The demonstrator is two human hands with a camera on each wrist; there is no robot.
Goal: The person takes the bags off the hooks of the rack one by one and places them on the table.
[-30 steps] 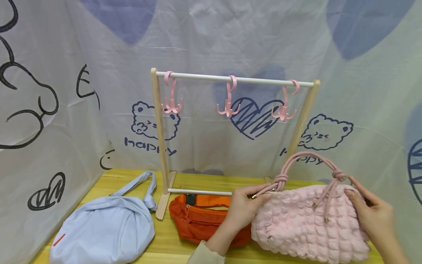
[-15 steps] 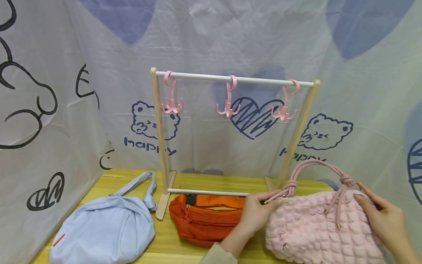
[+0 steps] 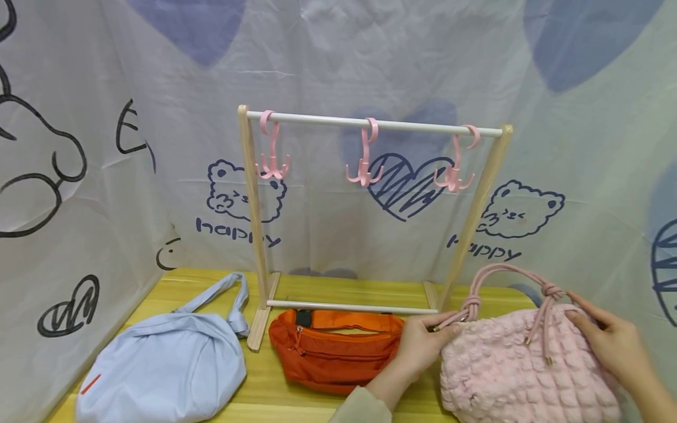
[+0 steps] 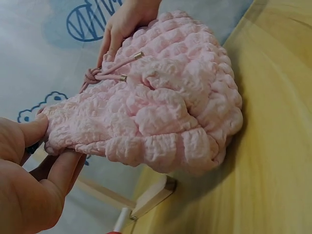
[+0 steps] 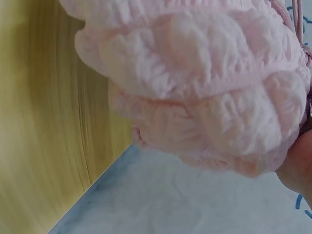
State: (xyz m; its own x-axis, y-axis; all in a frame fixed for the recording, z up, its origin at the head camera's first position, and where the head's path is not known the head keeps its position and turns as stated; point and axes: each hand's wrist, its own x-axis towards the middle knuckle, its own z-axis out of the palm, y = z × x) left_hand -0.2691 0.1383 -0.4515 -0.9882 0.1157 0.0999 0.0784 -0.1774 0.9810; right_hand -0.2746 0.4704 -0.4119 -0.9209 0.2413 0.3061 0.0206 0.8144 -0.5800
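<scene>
A pink puffy handbag (image 3: 523, 364) with a knotted cord handle (image 3: 508, 269) is held between both hands at the right of the head view. My left hand (image 3: 423, 346) pinches its upper left corner by the handle's end. At the upper right corner my right hand (image 3: 613, 341) grips the fabric, thumb in front. The left wrist view shows the left thumb and fingers on the bag's corner (image 4: 56, 129), with the bag's bottom close over the table. In the right wrist view the bag's side (image 5: 195, 92) fills the middle, and only part of the right hand (image 5: 297, 161) shows.
A wooden rack with a white rail (image 3: 317, 120) stands behind, bearing three pink hooks, the middle one (image 3: 365, 158) over the orange waist bag (image 3: 333, 352). A pale blue bag (image 3: 164, 364) lies on the yellow table (image 3: 254, 405) at left. Printed curtains (image 3: 328, 70) enclose the back and sides.
Both hands have carried the pink handbag to the right and lower, away from the orange waist bag, more of which now shows. Both grips are kept.
</scene>
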